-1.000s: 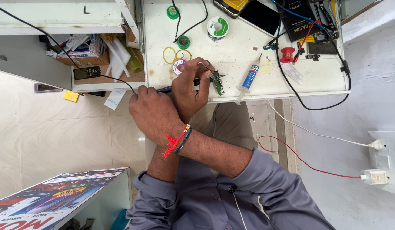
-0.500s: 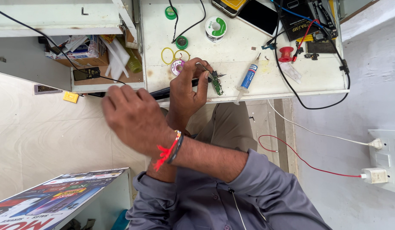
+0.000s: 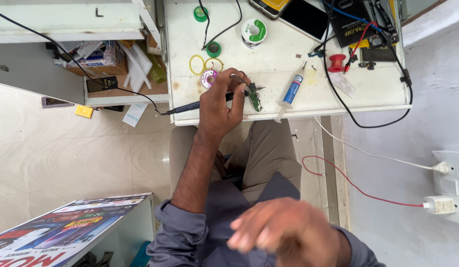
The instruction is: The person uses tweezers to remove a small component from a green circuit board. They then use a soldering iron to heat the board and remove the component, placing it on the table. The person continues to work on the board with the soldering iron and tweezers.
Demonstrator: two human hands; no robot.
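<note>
Left hand grips a soldering iron over a small circuit board

Left hand (image 3: 220,106) fingers close around the slim black corded soldering iron (image 3: 209,101), tip at the small green circuit board (image 3: 254,98) near the white table (image 3: 289,106) edge; the blurred right hand (image 3: 284,232) hangs loosely open, empty, close to the camera

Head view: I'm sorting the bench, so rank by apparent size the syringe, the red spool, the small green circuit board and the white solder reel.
1. syringe, clearly longest
2. white solder reel
3. small green circuit board, partly hidden by the fingers, and red spool: too alike to rank.
</note>
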